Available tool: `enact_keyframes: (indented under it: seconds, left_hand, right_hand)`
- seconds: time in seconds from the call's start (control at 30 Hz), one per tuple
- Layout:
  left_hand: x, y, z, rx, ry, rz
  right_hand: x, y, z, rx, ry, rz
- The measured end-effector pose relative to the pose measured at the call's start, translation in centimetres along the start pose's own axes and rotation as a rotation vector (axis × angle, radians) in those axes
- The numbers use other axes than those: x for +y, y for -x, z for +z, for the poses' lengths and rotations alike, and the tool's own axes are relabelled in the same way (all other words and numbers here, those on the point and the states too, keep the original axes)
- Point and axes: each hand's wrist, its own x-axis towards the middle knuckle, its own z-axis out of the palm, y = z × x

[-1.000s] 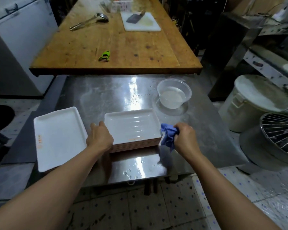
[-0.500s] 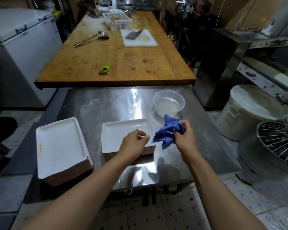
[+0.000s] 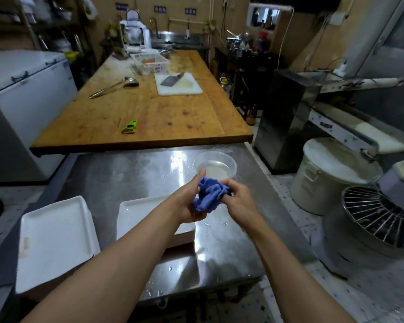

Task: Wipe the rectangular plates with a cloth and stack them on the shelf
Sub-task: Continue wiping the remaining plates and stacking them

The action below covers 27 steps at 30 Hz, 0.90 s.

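Both hands, left hand (image 3: 187, 203) and right hand (image 3: 239, 201), clutch the bunched cloth (image 3: 210, 194) at frame centre; the nearest plate (image 3: 140, 212) lies just lower left, closest to the left hand.

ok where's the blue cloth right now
In the head view the blue cloth is bunched between both hands, left hand and right hand, above the steel table, just in front of the clear bowl.

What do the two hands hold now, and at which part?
Both hold the blue cloth: the left hand cups its bunched underside, and the right hand grips its right end.
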Motion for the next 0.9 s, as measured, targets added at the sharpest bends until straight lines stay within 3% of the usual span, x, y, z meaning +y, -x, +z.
enact_keyframes:
  seconds: [0.17,0.33,0.47,0.6,0.77,0.9]
  left_hand:
    - [1.0,-2.4,0.7,0.007,0.009,0.061]
    - [4.4,-4.9,0.4,0.002,0.038,0.066]
    - [6.3,-6.7,0.7,0.021,-0.144,0.098]
    - [6.9,-9.4,0.9,0.109,-0.263,0.224]
    - [6.9,-11.8,2.3,0.207,-0.429,0.461]
    - [8.2,-14.3,3.4,0.221,-0.454,0.470]
  right_hand:
    - [0.3,-1.8,-0.7,0.079,-0.005,0.020]
    - [0.8,-4.4,-0.4,-0.087,0.127,-0.054]
    - [1.3,-8.8,0.6,0.183,0.353,-0.175]
    - [1.8,-12.2,0.3,0.372,0.332,0.023]
    - [2.5,-15.7,-0.6,0.347,0.259,0.116]
    - [4.0,-18.6,-1.7,0.371,0.411,0.068]
